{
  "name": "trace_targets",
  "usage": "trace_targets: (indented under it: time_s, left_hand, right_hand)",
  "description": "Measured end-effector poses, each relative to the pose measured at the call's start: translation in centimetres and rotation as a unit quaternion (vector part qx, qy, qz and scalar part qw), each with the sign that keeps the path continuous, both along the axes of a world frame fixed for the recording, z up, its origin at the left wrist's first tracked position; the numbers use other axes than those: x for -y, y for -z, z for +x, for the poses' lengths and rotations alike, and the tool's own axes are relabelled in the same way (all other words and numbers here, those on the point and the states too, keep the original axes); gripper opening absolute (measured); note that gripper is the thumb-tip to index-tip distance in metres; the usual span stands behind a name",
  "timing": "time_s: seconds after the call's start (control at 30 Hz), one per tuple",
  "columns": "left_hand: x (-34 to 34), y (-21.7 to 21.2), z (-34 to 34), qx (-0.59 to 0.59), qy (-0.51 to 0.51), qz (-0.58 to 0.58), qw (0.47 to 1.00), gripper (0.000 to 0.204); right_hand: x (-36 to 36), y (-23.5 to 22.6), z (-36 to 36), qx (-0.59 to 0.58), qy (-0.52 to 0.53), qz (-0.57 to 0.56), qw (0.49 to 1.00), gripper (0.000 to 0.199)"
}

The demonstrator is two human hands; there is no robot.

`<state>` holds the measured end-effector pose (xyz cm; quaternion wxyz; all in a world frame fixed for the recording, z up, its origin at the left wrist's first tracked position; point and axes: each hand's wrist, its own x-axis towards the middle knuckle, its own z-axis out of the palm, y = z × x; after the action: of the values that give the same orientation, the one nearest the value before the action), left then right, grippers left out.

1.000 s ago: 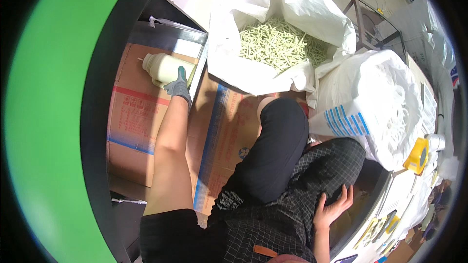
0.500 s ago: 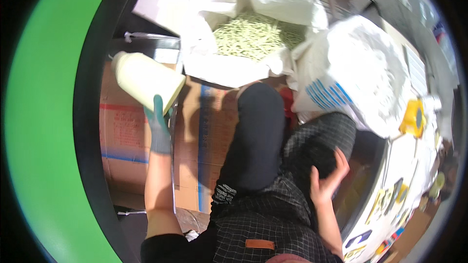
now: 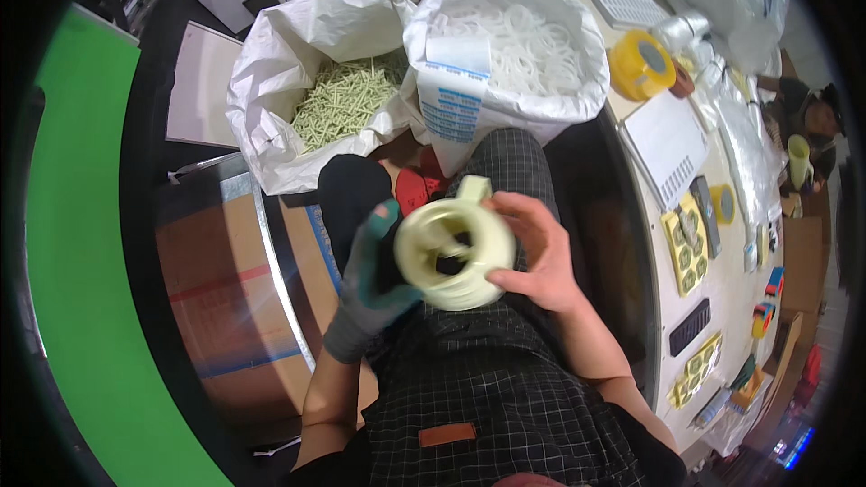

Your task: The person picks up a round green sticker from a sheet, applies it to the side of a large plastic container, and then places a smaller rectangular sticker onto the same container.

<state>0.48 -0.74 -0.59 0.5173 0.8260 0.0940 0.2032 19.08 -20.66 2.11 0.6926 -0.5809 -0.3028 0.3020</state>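
A pale yellow plastic jug body (image 3: pixel 417 284), blurred by motion, is above my lap with its round opening toward me. A blocky projection (image 3: pixel 473 188) sticks out at its far side, and dark gaps show inside the opening. My left hand (image 3: pixel 365 284), in a grey and green glove, supports the jug's left side, thumb raised and apart from it; its lower fingers are partly hidden. My bare right hand (image 3: pixel 541 257) holds the right side, thumb on the near rim and fingers curled round the far side.
Beyond my knees stand a white sack of pale green sticks (image 3: pixel 347 99) and a white sack of translucent rings (image 3: pixel 528 45). Cardboard boxes (image 3: pixel 221 280) are at left. The right-hand table (image 3: pixel 645 234) carries tape rolls (image 3: pixel 640 63), papers (image 3: pixel 667 140) and yellow trays (image 3: pixel 686 248). A person (image 3: pixel 812 117) is at far right.
The jug has come from the far left to above my lap and turned its opening toward me. My right hand has moved in from the right and taken hold. The view has shifted right.
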Motion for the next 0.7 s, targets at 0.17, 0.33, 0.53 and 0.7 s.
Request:
trace_targets:
  time_s: [0.17, 0.33, 0.53, 0.7]
  left_hand:
    - [1.3, -4.8, 1.8, 0.041, 0.020, -0.138, 0.989, 0.106]
    - [1.2, -7.3, 2.7, 0.013, -0.021, 0.292, 0.956, 0.061]
    - [2.3, -6.8, 1.3, -0.036, -0.011, 0.307, 0.951, 0.030]
    - [2.9, -6.1, 1.8, -0.024, -0.003, 0.284, 0.959, 0.030]
  right_hand:
    - [-0.5, -0.2, -0.7, 0.192, -0.006, -0.056, 0.980, 0.094]
    - [-2.8, -3.8, -2.5, 0.336, -0.044, -0.118, 0.934, 0.111]
    - [-3.4, -2.9, -3.7, 0.355, -0.033, -0.123, 0.926, 0.109]
    - [-3.2, -2.6, -3.5, 0.350, -0.047, -0.147, 0.924, 0.104]
